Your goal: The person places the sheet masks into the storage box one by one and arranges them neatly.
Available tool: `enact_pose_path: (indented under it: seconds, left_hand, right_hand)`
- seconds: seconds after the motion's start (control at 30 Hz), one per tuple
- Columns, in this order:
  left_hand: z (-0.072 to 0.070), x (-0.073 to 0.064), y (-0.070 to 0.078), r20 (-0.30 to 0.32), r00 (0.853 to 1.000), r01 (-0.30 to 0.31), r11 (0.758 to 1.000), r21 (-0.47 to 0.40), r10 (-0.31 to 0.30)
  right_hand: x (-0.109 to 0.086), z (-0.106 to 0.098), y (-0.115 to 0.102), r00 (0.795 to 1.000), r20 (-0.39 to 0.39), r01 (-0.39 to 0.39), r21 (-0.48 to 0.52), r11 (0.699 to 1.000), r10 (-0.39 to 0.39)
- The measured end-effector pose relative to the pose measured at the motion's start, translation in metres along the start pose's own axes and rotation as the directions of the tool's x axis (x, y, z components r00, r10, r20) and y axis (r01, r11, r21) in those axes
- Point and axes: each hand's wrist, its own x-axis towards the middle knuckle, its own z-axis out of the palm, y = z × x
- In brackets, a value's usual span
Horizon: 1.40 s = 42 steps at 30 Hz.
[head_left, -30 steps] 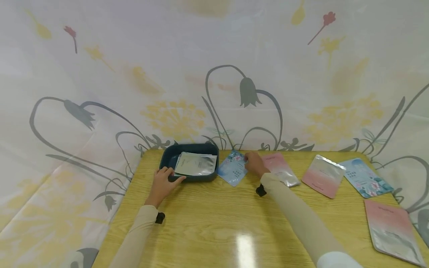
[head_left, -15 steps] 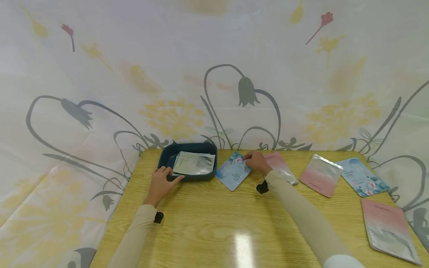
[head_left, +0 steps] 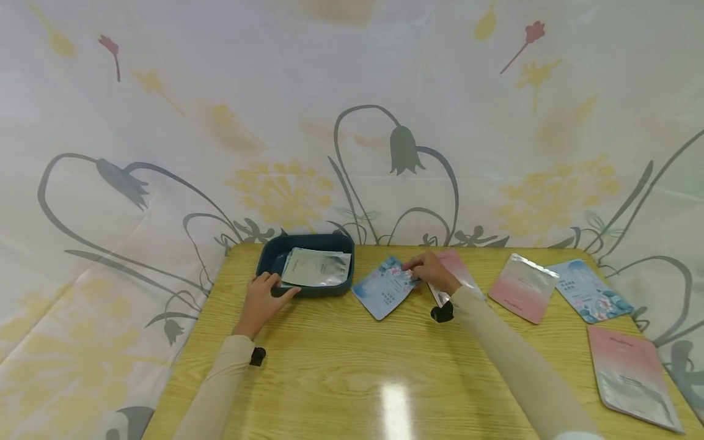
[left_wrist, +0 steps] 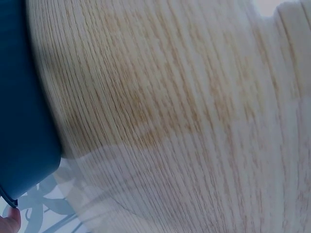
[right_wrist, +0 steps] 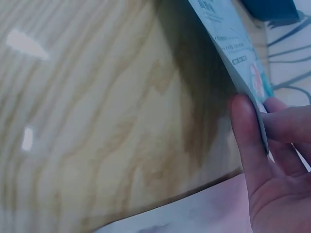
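My right hand pinches a blue floral face mask packet by its right edge, thumb on one side and fingers on the other. In the right wrist view the packet stands tilted, with a shadow on the wood beneath it. My left hand grips the near left corner of a dark blue plastic bin, thumb along the front and fingers over the rim. Pale silver mask packets lie inside the bin. A fingertip shows at the rim in the left wrist view.
A pink and silver packet lies partly behind my right hand. Farther right are another pink packet, a blue floral packet and a larger-looking pink packet near the table's right edge. A flower-patterned cloth hangs behind the wooden table.
The blue packet has turned and been drawn slightly toward me, its right edge lifting in my right hand. My left hand has stayed at the bin.
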Motion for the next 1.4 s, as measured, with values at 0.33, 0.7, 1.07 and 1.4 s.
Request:
enact_pose_path:
  seconds: [0.33,0.7,1.07,1.4]
  left_hand:
    - [0.0,0.0,0.0,0.003,1.0,0.0,1.0,-0.004,0.0]
    - [0.0,0.0,0.002,-0.01,1.0,-0.007,1.0,0.0,0.007]
    - [0.001,-0.001,-0.001,-0.028,0.999,-0.018,1.0,-0.002,0.018]
    - [0.0,-0.001,0.0,-0.016,1.0,-0.01,1.0,-0.013,0.01]
  right_hand:
    - [-0.016,0.006,0.014,0.999,-0.027,-0.038,0.015,0.999,0.039]
    - [-0.04,0.009,0.01,0.997,-0.069,0.019,-0.025,1.0,-0.021]
    - [-0.06,0.004,-0.006,0.993,-0.121,0.016,0.098,0.995,-0.004]
    - [-0.064,0.0,-0.026,0.974,-0.203,0.129,0.132,0.983,-0.101]
